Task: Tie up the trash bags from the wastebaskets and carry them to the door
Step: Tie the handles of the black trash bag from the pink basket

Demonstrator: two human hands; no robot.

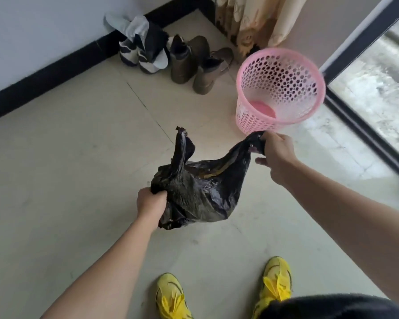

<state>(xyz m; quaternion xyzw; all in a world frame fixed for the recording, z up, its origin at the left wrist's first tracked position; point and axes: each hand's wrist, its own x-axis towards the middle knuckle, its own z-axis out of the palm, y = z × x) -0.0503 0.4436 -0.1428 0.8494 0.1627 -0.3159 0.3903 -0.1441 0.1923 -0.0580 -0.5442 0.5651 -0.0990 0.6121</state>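
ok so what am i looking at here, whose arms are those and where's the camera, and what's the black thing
There is no machine here. A person wears one wide-angle camera on the head, so you look down along their own bare arms to the tiled floor. The yellow shoes at the bottom are on their feet.

The black thing is a black trash bag. The left hand grips a bunch of its plastic at the side. The right hand grips a stretched-out end, close to the pink wastebasket. Another end of the bag sticks up loose, so it is not yet tied. The basket has no bag in it; its pink bottom shows.

Brown boots and black-and-white shoes stand against the wall, beside a curtain. A glass door is on the right.
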